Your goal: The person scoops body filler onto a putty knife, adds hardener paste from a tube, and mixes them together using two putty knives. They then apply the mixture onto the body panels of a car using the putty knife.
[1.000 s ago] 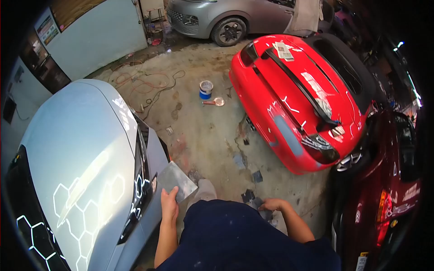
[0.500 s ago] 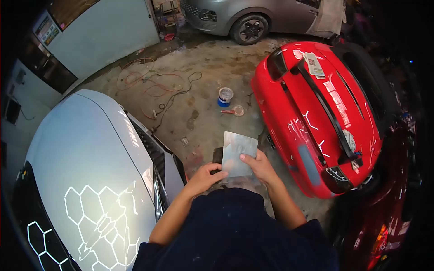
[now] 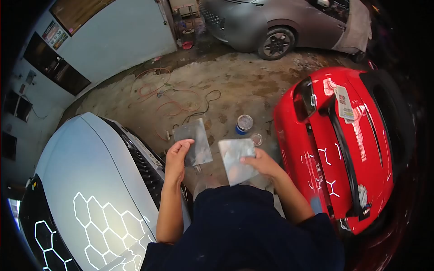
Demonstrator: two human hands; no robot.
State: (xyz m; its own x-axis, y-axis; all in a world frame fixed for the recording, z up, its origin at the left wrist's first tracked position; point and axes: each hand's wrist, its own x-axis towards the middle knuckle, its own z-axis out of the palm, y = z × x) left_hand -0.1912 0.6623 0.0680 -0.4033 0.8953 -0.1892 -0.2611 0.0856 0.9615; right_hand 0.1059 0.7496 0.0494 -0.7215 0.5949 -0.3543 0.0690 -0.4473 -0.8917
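My left hand pinches the edge of a thin dark-grey rectangular sheet between thumb and fingers, and the sheet hangs out over the floor. In my right hand is a flat pale-grey rectangular plate, shiny on its face, with the thumb lying across it. A narrow gap separates the two pieces. What exactly they are made of I cannot tell. Beyond them on the floor stands an open tub with a blue base, and a small round lid-like disc lies beside it.
A white car's bonnet is close on my left. To the right stands a red car with newspaper on it. A grey car is parked at the back. Hoses trail over the concrete floor.
My hands have moved apart. The left has gone leftward and now holds the dark sheet out in full view, while the pale plate in the right has tilted. My view has shifted.
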